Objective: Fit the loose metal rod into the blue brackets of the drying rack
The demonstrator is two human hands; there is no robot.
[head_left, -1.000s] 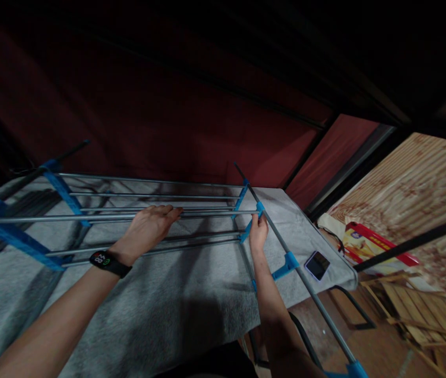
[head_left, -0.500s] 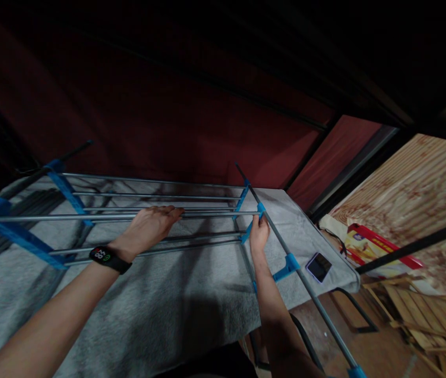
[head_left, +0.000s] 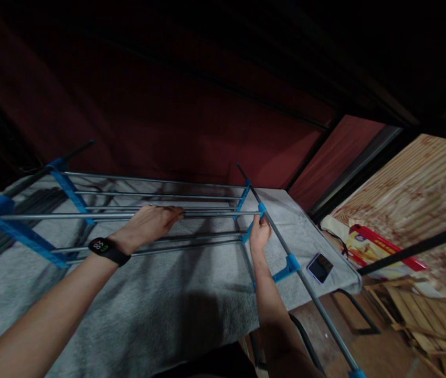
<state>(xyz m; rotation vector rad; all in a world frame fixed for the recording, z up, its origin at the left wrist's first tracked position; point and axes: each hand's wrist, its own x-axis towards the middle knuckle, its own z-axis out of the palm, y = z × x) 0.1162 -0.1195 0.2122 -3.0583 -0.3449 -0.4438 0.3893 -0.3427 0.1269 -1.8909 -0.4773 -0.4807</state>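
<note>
A rack of grey metal tubes with blue plastic connectors lies across the grey cloth. My left hand (head_left: 154,223), wearing a black fitness band (head_left: 108,251), is closed over the middle of a long metal tube (head_left: 215,213); its fingertips are partly hidden behind the tube. My right hand (head_left: 260,233) pinches the blue plastic connector (head_left: 262,208) where that tube's right end meets a slanting side pole (head_left: 313,294). Thumb and fingers there cover part of the joint. Nearer to me on the same pole is another blue connector (head_left: 291,263). Blue side pieces (head_left: 26,239) hold the tubes' left ends.
A phone (head_left: 320,268) lies on the cloth-covered table (head_left: 191,283), right of the pole. Loose dark tubes (head_left: 14,220) are piled at the left. Beyond the right edge are a red and yellow box (head_left: 384,249) and folded wooden slats (head_left: 423,310). A dark red curtain (head_left: 168,121) hangs behind.
Both hands keep their places on the rack, with hardly any movement. The view has shifted very slightly.
</note>
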